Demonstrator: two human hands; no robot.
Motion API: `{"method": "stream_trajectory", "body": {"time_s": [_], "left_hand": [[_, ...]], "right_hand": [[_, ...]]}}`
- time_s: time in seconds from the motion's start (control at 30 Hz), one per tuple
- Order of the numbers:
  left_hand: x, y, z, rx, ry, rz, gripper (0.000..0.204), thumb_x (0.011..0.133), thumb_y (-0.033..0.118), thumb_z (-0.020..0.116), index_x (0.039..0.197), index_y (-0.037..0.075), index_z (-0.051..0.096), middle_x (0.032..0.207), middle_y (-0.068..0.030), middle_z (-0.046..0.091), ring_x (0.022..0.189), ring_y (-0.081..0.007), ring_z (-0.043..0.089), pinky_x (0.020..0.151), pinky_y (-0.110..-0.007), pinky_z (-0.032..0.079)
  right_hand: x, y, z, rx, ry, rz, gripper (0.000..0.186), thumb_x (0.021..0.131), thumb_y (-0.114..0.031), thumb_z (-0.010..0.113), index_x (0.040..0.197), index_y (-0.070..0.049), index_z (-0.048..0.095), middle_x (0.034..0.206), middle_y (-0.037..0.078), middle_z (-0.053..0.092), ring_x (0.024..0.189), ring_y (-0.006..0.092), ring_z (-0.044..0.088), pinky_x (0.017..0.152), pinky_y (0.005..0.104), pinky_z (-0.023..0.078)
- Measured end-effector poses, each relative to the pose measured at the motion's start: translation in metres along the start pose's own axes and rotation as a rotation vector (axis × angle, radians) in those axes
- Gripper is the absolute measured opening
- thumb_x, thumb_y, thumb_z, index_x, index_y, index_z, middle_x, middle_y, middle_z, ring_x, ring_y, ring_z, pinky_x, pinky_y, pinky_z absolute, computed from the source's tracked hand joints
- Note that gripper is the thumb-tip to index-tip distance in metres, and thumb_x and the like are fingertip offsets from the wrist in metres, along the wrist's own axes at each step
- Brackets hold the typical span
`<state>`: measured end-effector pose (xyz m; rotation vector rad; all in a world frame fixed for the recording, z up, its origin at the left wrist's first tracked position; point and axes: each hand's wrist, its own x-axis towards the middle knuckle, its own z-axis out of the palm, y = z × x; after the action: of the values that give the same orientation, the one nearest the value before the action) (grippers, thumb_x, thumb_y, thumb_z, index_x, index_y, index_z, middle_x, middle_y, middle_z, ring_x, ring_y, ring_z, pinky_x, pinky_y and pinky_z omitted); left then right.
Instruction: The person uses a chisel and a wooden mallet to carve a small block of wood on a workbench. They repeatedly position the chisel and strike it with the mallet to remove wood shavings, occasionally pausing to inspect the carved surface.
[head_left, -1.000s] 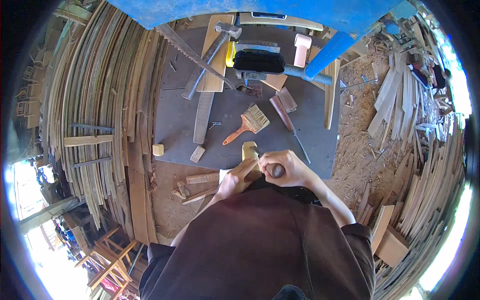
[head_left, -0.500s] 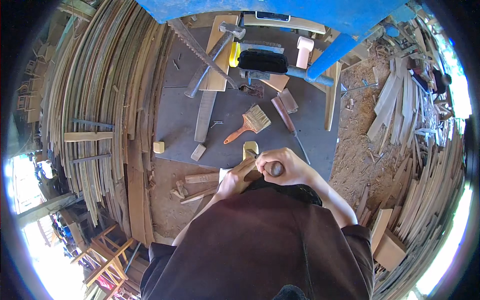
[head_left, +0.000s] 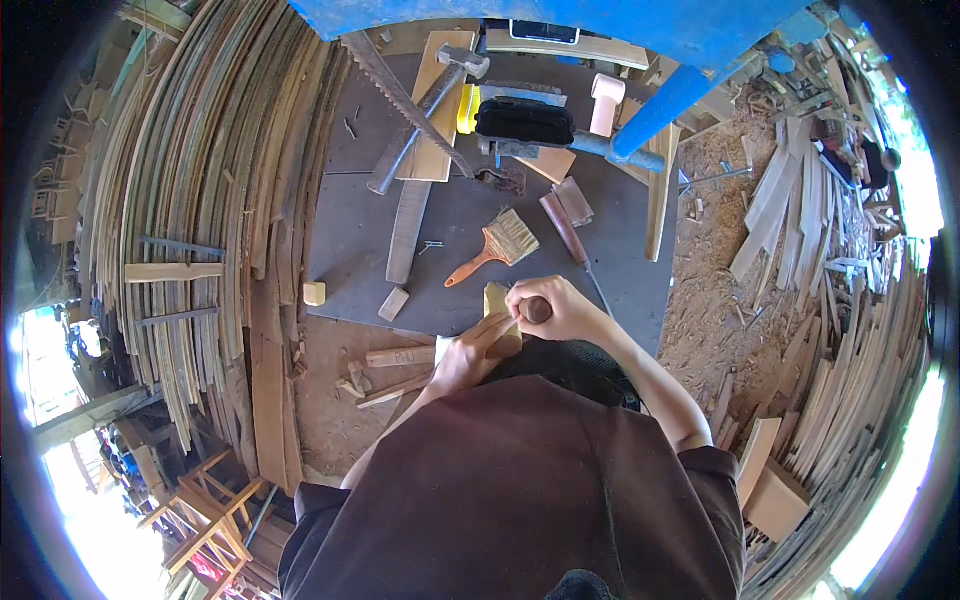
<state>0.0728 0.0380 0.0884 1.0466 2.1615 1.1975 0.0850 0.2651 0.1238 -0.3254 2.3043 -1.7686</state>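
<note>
Low in the middle, at the dark board's front edge, a pale yellowish wooden piece (head_left: 494,296) lies under my hands. My left hand (head_left: 470,355) is closed on it, fingers pointing forward along it. My right hand (head_left: 552,312) grips the round brown handle (head_left: 535,309) of a tool held against the piece just beside the left fingers; most of its blade is hidden. A paintbrush (head_left: 492,250) with an orange handle lies just ahead of my hands, and a long tool with a red-brown handle (head_left: 562,228) lies to the right.
The dark board (head_left: 350,245) carries a hammer (head_left: 463,62), saw blade (head_left: 400,105), black-and-yellow case (head_left: 525,122), pink pipe fitting (head_left: 606,100) and several offcuts. A blue metal frame (head_left: 660,110) overhangs it. Stacked planks (head_left: 190,200) line both sides; wood shavings cover the floor (head_left: 715,310).
My right hand and the tool handle have moved up and slightly left, further forward along the wooden piece. My left hand has stayed in nearly the same place.
</note>
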Motion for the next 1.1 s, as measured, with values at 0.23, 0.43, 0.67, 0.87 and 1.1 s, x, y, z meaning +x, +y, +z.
{"method": "stream_trajectory", "body": {"time_s": [0.23, 0.43, 0.67, 0.87, 1.1], "left_hand": [[0.007, 0.004, -0.016, 0.017, -0.043, -0.058, 0.063, 0.071, -0.004, 0.070, 0.129, 0.005, 0.049, 0.132, -0.0142, 0.053, 0.121, -0.0335, 0.053, 0.098, -0.041, 0.047], [0.040, 0.000, -0.007, 0.020, 0.043, 0.132, 0.056, 0.074, 0.000, 0.069, 0.125, 0.005, 0.046, 0.123, -0.0180, 0.049, 0.118, -0.0398, 0.049, 0.098, -0.045, 0.044], [0.062, 0.008, 0.018, 0.109, 0.092, 0.113, 0.053, 0.076, 0.011, 0.073, 0.120, 0.005, 0.045, 0.122, -0.0174, 0.040, 0.117, -0.0398, 0.045, 0.097, -0.048, 0.042], [0.058, 0.007, 0.011, -0.018, 0.043, 0.130, 0.058, 0.069, 0.002, 0.074, 0.120, 0.007, 0.047, 0.121, -0.0160, 0.045, 0.118, -0.0381, 0.046, 0.097, -0.045, 0.043], [0.041, 0.011, -0.010, 0.043, 0.074, 0.006, 0.068, 0.066, -0.003, 0.072, 0.128, 0.008, 0.047, 0.126, -0.0144, 0.050, 0.119, -0.0368, 0.050, 0.099, -0.045, 0.044]], "right_hand": [[-0.013, -0.030, -0.023, 0.050, -0.002, 0.051, 0.012, 0.072, 0.003, 0.064, 0.083, -0.001, 0.059, 0.083, 0.007, 0.065, 0.076, 0.0171, 0.063, 0.073, 0.0306, 0.049], [-0.037, -0.053, -0.030, -0.032, 0.097, 0.003, 0.017, 0.070, 0.000, 0.066, 0.085, -0.003, 0.059, 0.081, 0.008, 0.063, 0.073, 0.0218, 0.062, 0.070, 0.0319, 0.049], [-0.062, -0.063, -0.035, -0.112, 0.192, 0.024, 0.020, 0.069, 0.002, 0.066, 0.088, -0.002, 0.059, 0.089, 0.010, 0.065, 0.081, 0.0275, 0.066, 0.075, 0.0342, 0.052], [-0.076, -0.070, -0.038, -0.200, 0.235, 0.046, 0.024, 0.068, 0.002, 0.068, 0.090, -0.003, 0.060, 0.091, 0.010, 0.065, 0.084, 0.0288, 0.066, 0.078, 0.0350, 0.052], [-0.073, -0.076, -0.039, -0.224, 0.203, 0.097, 0.021, 0.069, 0.005, 0.067, 0.087, -0.003, 0.062, 0.094, 0.010, 0.067, 0.088, 0.0268, 0.067, 0.079, 0.0346, 0.053]]}}
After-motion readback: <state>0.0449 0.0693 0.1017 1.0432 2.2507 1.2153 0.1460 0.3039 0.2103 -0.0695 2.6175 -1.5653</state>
